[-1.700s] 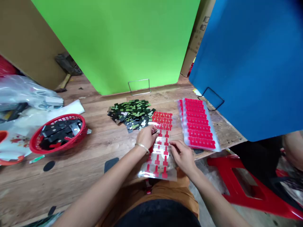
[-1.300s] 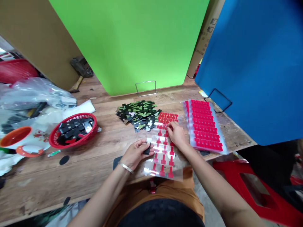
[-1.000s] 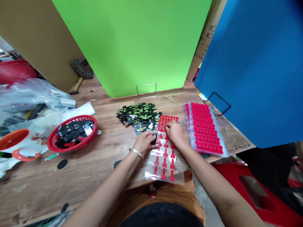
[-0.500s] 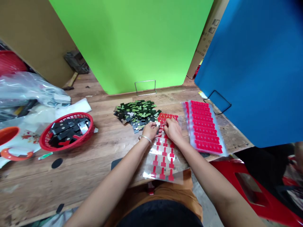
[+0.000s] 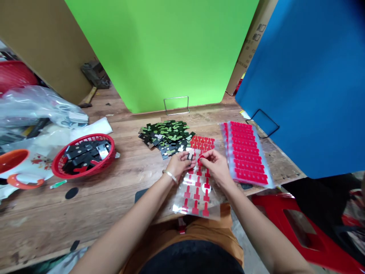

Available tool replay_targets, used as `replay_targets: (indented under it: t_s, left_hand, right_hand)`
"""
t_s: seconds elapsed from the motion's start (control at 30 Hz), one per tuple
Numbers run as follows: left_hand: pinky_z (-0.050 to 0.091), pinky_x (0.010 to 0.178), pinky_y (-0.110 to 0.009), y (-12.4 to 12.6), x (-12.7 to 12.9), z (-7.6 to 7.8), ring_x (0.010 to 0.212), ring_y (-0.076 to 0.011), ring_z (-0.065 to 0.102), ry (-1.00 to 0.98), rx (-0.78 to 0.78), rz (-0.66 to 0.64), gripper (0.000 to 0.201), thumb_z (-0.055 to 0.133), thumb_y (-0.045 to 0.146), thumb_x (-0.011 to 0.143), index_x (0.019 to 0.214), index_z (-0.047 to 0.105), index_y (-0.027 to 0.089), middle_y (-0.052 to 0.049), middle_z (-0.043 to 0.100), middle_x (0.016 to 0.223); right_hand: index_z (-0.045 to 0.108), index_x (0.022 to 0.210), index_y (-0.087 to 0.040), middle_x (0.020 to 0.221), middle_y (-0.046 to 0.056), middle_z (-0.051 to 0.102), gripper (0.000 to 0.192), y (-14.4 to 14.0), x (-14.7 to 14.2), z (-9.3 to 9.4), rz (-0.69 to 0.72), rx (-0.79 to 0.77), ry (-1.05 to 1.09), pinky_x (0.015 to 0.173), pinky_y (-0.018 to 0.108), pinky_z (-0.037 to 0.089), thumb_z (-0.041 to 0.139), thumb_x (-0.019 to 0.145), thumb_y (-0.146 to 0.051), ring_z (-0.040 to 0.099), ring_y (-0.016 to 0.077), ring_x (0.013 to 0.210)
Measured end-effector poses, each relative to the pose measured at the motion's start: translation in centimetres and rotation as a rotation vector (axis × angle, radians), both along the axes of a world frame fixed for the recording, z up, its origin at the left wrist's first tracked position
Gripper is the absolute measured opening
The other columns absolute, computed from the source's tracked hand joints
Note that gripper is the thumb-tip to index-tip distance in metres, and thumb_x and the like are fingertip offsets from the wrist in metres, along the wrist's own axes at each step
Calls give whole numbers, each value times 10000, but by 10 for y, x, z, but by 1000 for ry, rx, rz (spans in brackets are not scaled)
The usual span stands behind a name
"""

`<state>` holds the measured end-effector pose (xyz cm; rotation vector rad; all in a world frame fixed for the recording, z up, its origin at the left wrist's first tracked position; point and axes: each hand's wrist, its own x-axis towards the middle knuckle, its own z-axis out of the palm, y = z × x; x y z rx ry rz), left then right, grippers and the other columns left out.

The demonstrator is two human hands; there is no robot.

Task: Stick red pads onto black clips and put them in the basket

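A clear sheet [image 5: 196, 192] carrying red T-shaped stickers lies at the near edge of the wooden table [image 5: 119, 179]. Above its far half, my left hand [image 5: 179, 164] pinches a small black T-shaped part [image 5: 190, 155]. Close beside it, my right hand [image 5: 214, 166] holds a red sticker [image 5: 201, 158] by the fingertips, almost touching the black part. A heap of black and green T-shaped parts [image 5: 165, 136] lies just beyond my hands.
A stack of full red sticker sheets [image 5: 245, 152] lies at the right. A red basket [image 5: 85, 154] with black parts stands at the left, near plastic bags [image 5: 37, 110] and an orange-rimmed cup [image 5: 17, 167]. Green [image 5: 159, 49] and blue [image 5: 308, 76] boards stand behind. A red stool [image 5: 302, 228] is lower right.
My left hand took a black part from the heap and brought it over the sheet. My right hand peeled a red sticker off and lifted it toward the part.
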<state>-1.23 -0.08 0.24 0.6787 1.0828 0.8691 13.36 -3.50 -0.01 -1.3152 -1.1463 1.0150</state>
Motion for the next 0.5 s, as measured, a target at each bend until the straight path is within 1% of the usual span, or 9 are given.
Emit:
replay_targets:
  t_s: [0.1,0.23,0.37,0.5]
  left_hand:
    - [550,650,-256,-31,-17,5,662,-151,660,-74,-45,-27,318,600,-34,650,938,566,96,-90,669,806]
    - [543,673,-244,-64,-32,5,644,-138,659,-104,-88,13,416,622,-30,631,1013,540,112,-57,668,776]
    - [540,698,-255,-78,-37,8,667,-135,658,-125,-109,23,462,642,-10,625,1055,534,120,-71,676,861]
    - [538,725,-277,-83,-38,12,753,-167,659,-141,-95,6,458,676,39,614,1050,565,128,-82,673,946]
  right_hand:
    - [521,696,-176,656,-31,565,122,-18,-15,3,33,-34,87,533,204,408,627,653,-221,509,92,562]
    - [494,695,-185,658,-37,553,132,-35,-34,2,101,-87,127,517,203,421,618,650,-181,524,94,556]
    - [476,745,-194,721,-28,557,137,-45,-49,-1,138,-110,87,491,208,436,591,674,-175,529,92,532]
    - [466,748,-202,697,-37,531,128,-49,-56,-2,127,-105,17,470,197,437,572,679,-177,511,90,524]
